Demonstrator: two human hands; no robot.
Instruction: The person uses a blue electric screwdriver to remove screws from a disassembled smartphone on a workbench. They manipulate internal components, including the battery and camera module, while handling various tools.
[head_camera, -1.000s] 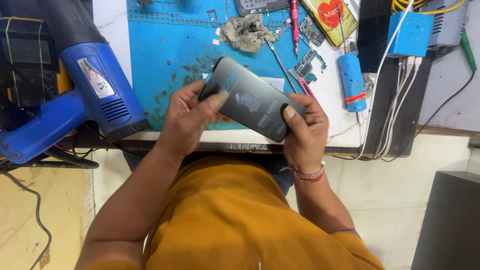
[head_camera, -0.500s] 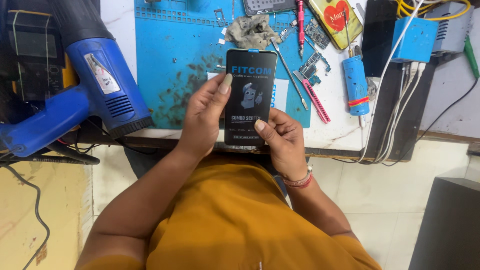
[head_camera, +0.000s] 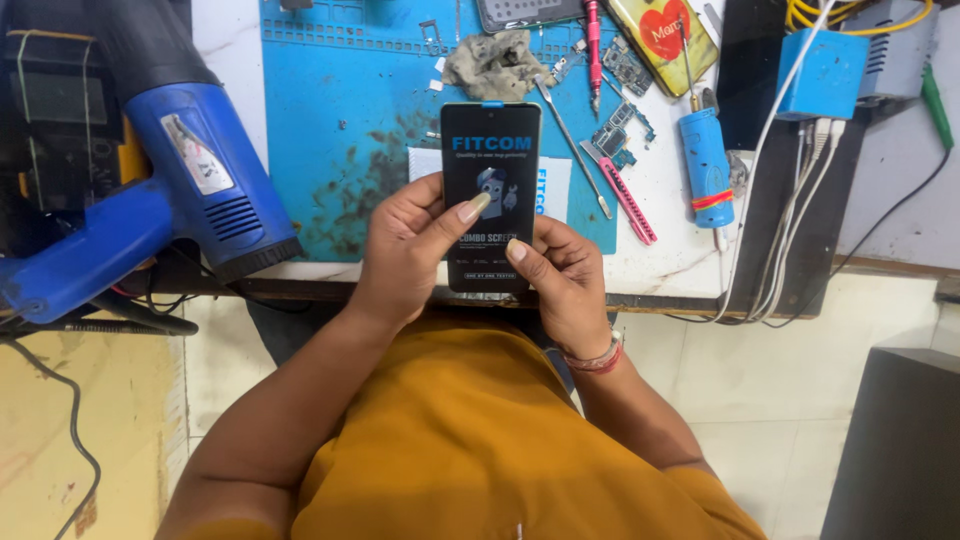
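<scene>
- Fingers of both hands are hiding the lower edges of the phone screen panel (head_camera: 490, 195), so its bottom corners are hard to make out; the back of it is not showing at all.
- The left hand (head_camera: 405, 250) is clamping the panel's left side, its thumb lying across the glossy black face, printed film covering that face.
- The right hand (head_camera: 562, 275) is gripping the lower right edge, thumb pressing on the front; a thin band is circling the wrist.
- The panel is standing upright, a flat slim rectangle with rounded corners, held above the near edge of the blue work mat (head_camera: 340, 130).
- The mat is looking rubbery and stained with dark smudges; its top is running out of the picture.
- A blue plastic heat gun (head_camera: 180, 190) is lying at the left, its handle cut off by the picture's edge.
- A crumpled grey cloth (head_camera: 495, 62) is sitting beyond the panel, near a thin metal pick (head_camera: 572, 145), a pink-handled tool (head_camera: 630, 195) and a small bare circuit board (head_camera: 625, 65).
- A blue cylinder-shaped tool (head_camera: 706, 165) is resting at the right, beside white cables (head_camera: 800, 190) hanging off the bench.
</scene>
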